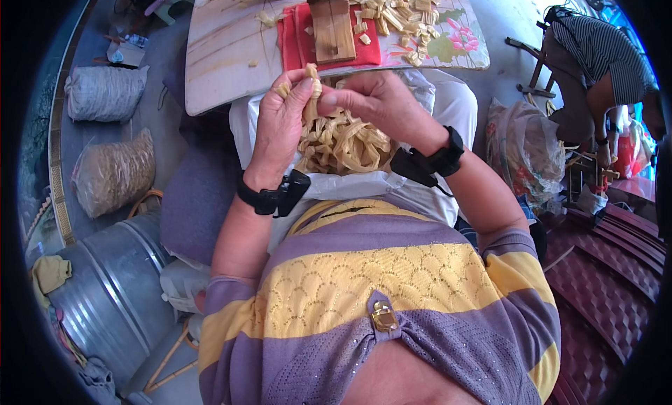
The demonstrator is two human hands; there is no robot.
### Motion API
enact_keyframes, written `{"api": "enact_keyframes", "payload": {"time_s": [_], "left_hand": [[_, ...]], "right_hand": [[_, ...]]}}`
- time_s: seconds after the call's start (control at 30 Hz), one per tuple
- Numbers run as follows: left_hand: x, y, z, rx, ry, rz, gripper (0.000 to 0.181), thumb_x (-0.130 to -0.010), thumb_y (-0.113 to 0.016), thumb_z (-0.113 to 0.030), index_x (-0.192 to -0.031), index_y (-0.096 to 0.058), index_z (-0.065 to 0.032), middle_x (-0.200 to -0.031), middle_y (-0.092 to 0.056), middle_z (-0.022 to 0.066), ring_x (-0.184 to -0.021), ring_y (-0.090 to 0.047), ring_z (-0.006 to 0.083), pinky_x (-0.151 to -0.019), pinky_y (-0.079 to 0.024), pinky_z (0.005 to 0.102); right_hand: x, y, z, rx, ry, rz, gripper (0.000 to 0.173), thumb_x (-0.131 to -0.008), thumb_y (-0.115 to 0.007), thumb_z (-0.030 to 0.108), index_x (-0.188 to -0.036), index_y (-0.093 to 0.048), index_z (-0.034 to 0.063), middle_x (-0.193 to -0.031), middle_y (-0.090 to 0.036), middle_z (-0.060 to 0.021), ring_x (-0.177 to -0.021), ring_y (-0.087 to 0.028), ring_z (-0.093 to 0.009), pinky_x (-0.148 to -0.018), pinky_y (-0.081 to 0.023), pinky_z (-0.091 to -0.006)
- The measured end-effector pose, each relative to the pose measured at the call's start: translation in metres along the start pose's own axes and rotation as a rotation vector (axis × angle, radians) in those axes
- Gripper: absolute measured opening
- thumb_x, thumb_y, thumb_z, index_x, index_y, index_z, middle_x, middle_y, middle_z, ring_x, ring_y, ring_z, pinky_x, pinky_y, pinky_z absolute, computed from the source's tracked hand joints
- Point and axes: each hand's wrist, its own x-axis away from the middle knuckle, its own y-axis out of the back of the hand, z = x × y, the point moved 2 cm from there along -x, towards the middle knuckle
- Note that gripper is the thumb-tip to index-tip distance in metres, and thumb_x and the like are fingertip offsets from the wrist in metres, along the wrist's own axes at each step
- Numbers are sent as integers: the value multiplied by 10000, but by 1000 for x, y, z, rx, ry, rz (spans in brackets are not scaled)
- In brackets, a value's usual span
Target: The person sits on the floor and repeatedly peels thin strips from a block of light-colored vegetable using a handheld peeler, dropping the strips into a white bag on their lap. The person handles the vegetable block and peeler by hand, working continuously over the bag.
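My left hand (283, 108) pinches a small folded piece of pale yellow plant-fibre strip (316, 87) between thumb and fingers. Close beside it is my right hand (375, 98), its fingers curled and partly blurred by motion. Whether the right fingertips grip the strip cannot be told. Under both hands, a heap of loose curled strips (352, 142) fills a white plastic sack (346, 185) spread over my lap. Beyond my hands, a grooved wooden block (334, 35) rests on a red cloth (294, 40) on the table.
Short folded strip pieces (404, 11) are piled on the table (231, 59). Filled sacks (107, 93) and a metal drum (113, 289) stand at left. At right, another person (598, 53) bends over near a plastic bag (525, 142); maroon ridged panels (604, 295) lie below.
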Motion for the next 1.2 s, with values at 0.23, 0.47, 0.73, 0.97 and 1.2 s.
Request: {"api": "enact_keyframes", "payload": {"time_s": [0.23,0.47,0.73,0.97,1.2], "left_hand": [[18,0,-10,-344,28,205,181,-867,-632,-92,-1024,-564,-33,-800,-600,11,-647,-505,38,-557,-412,182],[44,-14,-45,-628,-114,360,158,-769,-725,-58,-861,-611,2,-706,-595,20,-642,-549,67,-567,-438,232],[72,-32,-103,-132,-81,772,165,-757,-725,6,-884,-627,43,-765,-652,70,-659,-621,112,-565,-465,219],[66,-27,-76,-194,61,523,152,-821,-651,-18,-944,-609,62,-825,-666,118,-696,-650,150,-585,-493,229],[79,-43,-90,-1071,-252,417,272,-757,-712,-103,-976,-603,15,-803,-614,148,-694,-624,300,-601,-483,319]], "right_hand": [[4,3,27,2,-91,219,399,-925,-542,378,-814,-620,3,-599,-533,-49,-533,-490,-104,-496,-398,-273],[35,-1,52,-29,38,286,341,-923,-552,297,-848,-642,-23,-628,-578,-128,-531,-496,-199,-545,-422,-328],[80,8,118,-564,-48,469,275,-916,-584,219,-799,-675,-12,-624,-555,4,-561,-451,-46,-495,-365,-221],[69,5,89,-444,16,320,226,-917,-559,175,-756,-604,23,-617,-555,0,-518,-442,-56,-457,-355,-223],[67,1,81,-422,-211,323,332,-921,-580,255,-715,-612,-4,-578,-458,34,-529,-388,-42,-459,-316,-235]]}}
